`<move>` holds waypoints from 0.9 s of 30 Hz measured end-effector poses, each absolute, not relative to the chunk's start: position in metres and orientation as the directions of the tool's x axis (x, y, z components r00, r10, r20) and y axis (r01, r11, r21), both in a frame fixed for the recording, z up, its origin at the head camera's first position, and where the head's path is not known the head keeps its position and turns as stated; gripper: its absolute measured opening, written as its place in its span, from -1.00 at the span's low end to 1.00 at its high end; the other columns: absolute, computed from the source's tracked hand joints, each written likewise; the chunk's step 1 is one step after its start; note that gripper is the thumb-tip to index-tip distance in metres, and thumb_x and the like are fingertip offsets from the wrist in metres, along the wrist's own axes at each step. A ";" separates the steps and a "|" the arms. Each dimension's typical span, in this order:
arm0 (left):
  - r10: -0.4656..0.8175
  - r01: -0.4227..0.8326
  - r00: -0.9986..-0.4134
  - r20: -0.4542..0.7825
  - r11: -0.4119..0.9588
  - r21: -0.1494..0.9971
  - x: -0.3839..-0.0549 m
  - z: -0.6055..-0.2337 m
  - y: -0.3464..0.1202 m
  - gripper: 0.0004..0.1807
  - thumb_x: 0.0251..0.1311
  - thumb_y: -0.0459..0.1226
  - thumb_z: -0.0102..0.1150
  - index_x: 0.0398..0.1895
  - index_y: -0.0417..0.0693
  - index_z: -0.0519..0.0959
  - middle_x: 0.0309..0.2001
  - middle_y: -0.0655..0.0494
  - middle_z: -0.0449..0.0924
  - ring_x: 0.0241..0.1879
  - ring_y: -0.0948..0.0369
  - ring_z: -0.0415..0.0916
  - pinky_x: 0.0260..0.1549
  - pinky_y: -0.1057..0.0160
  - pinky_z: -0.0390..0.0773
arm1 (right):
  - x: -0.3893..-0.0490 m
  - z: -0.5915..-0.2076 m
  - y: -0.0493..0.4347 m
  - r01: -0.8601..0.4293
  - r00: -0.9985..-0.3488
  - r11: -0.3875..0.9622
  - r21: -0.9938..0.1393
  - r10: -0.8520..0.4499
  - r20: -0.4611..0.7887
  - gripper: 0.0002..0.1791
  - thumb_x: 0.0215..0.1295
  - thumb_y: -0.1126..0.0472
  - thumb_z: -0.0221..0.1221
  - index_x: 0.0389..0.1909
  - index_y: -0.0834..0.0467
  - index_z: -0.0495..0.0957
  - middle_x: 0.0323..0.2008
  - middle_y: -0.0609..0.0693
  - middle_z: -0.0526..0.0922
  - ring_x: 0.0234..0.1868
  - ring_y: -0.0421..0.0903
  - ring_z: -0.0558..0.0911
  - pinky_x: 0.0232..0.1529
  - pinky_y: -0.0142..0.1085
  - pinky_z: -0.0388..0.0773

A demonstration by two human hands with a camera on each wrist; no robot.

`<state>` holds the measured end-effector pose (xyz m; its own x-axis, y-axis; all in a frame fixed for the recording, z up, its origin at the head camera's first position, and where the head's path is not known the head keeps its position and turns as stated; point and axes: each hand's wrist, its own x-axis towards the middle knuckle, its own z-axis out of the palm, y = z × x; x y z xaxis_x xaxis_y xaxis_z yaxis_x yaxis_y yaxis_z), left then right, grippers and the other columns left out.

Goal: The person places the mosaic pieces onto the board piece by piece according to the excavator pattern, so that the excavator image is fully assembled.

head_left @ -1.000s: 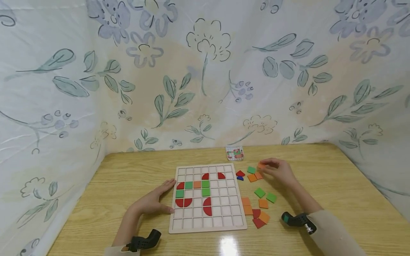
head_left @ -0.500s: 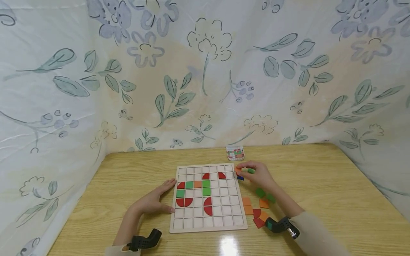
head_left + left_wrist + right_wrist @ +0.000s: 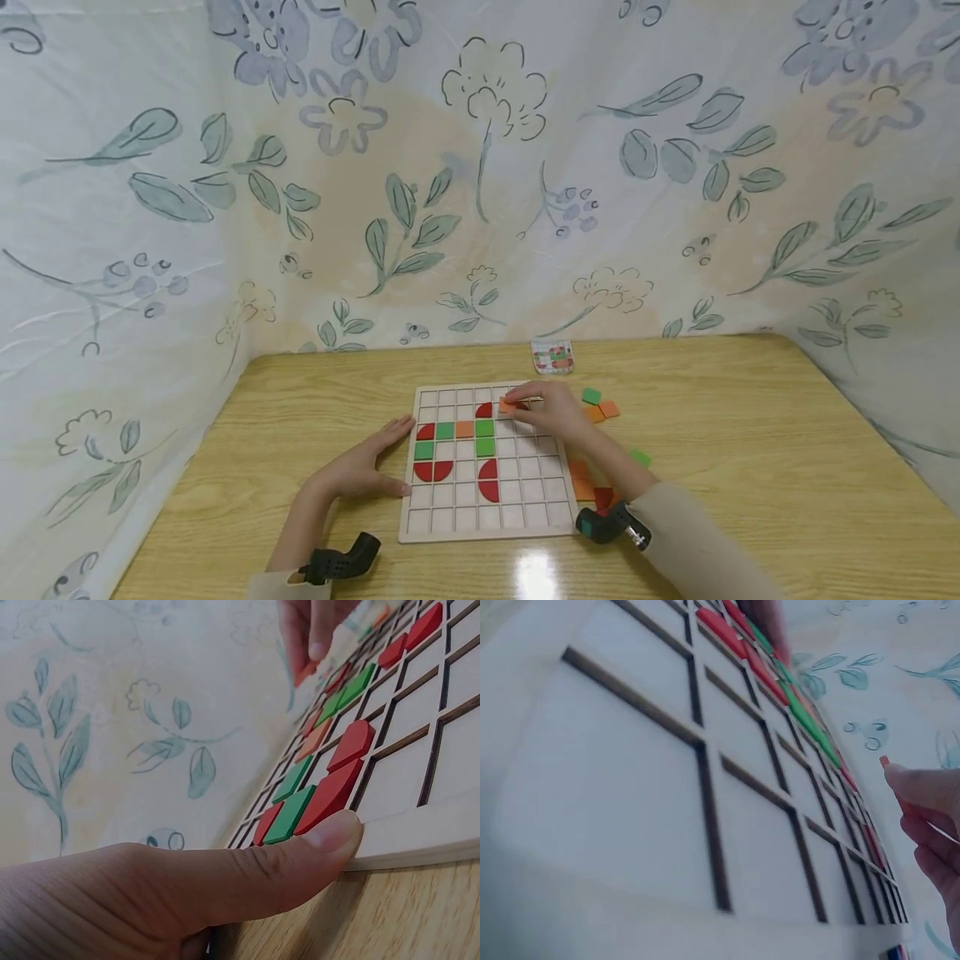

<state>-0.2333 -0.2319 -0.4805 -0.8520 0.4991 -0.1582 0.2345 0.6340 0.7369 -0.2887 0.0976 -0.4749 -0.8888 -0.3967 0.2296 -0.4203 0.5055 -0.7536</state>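
Observation:
A wooden grid board (image 3: 528,492) lies on the table, with red quarter-circle pieces (image 3: 488,492) and green (image 3: 485,428) and orange (image 3: 465,429) square tiles in some of its cells. My left hand (image 3: 356,471) rests along the board's left side, fingers extended; in the left wrist view its thumb (image 3: 334,831) touches the rim. Over the second row from the back, my right hand (image 3: 561,414) pinches an orange square tile (image 3: 506,407) between thumb and fingers. That tile is just right of a red quarter-circle (image 3: 483,410); the hand partly covers another red piece.
Behind the board lies a small pattern card (image 3: 552,357). Loose green (image 3: 592,396) and orange (image 3: 610,408) tiles lie right of the board. Nearer the front are more orange (image 3: 581,485) and red (image 3: 603,498) pieces, partly hidden by the right forearm. A patterned cloth (image 3: 480,208) hangs behind.
My right hand has carried the orange tile leftward from the loose pieces to over the board's second row. My left hand has stayed at the board's left edge.

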 end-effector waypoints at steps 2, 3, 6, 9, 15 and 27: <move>0.501 0.237 -0.851 -0.157 0.633 0.737 -0.234 -0.481 -0.232 0.07 -0.15 -0.05 0.42 0.44 0.03 0.01 0.46 -0.06 -0.16 0.42 -0.11 -0.31 0.27 -0.26 -0.13 | -0.292 -0.479 0.095 -0.462 -0.870 0.535 -0.707 -0.428 0.245 -0.78 0.08 0.18 0.31 -0.22 0.12 0.70 -0.18 -0.01 0.69 -0.05 -0.03 0.61 -0.06 -0.21 0.56; 0.502 0.238 -0.851 -0.156 0.632 0.737 -0.234 -0.481 -0.232 0.07 -0.15 -0.05 0.42 0.44 0.04 0.01 0.46 -0.06 -0.16 0.42 -0.11 -0.31 0.27 -0.26 -0.13 | -0.294 -0.480 0.094 -0.477 -0.862 0.544 -0.690 -0.441 0.248 -0.78 0.08 0.18 0.30 -0.22 0.13 0.70 -0.17 0.00 0.69 -0.05 -0.03 0.61 -0.06 -0.22 0.56; 0.505 0.239 -0.849 -0.156 0.629 0.740 -0.235 -0.481 -0.232 0.07 -0.15 -0.04 0.41 0.44 0.05 0.02 0.46 -0.05 -0.16 0.43 -0.09 -0.31 0.27 -0.25 -0.12 | -0.298 -0.484 0.093 -0.520 -0.840 0.567 -0.639 -0.473 0.265 -0.77 0.10 0.18 0.28 -0.22 0.16 0.69 -0.18 0.02 0.69 -0.07 -0.02 0.61 -0.08 -0.22 0.56; 0.505 0.238 -0.849 -0.156 0.629 0.740 -0.235 -0.482 -0.232 0.07 -0.15 -0.04 0.42 0.44 0.05 0.02 0.46 -0.05 -0.16 0.43 -0.09 -0.30 0.27 -0.25 -0.12 | -0.299 -0.486 0.092 -0.528 -0.837 0.579 -0.622 -0.481 0.261 -0.77 0.10 0.18 0.28 -0.21 0.16 0.69 -0.17 0.01 0.69 -0.06 -0.02 0.61 -0.07 -0.21 0.56; 0.501 0.234 -0.851 -0.155 0.628 0.742 -0.235 -0.481 -0.233 0.08 -0.17 -0.05 0.43 0.44 0.03 0.02 0.46 -0.06 -0.15 0.42 -0.10 -0.30 0.27 -0.25 -0.13 | -0.300 -0.487 0.091 -0.531 -0.834 0.582 -0.617 -0.488 0.257 -0.77 0.10 0.18 0.28 -0.21 0.16 0.69 -0.17 -0.01 0.69 -0.06 -0.03 0.60 -0.05 -0.19 0.55; 0.499 0.230 -0.853 -0.155 0.626 0.745 -0.235 -0.482 -0.233 0.09 -0.17 -0.05 0.43 0.44 0.03 0.02 0.46 -0.05 -0.16 0.43 -0.09 -0.30 0.27 -0.24 -0.13 | -0.303 -0.491 0.090 -0.577 -0.803 0.569 -0.586 -0.526 0.281 -0.76 0.10 0.18 0.29 -0.20 0.17 0.69 -0.19 -0.03 0.69 -0.09 -0.06 0.59 -0.09 -0.23 0.55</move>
<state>-0.2348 -0.2331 -0.4823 -0.8526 0.4989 -0.1554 0.2304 0.6258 0.7451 -0.3030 0.0898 -0.4906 -0.8030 -0.5256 0.2810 -0.5773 0.5687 -0.5859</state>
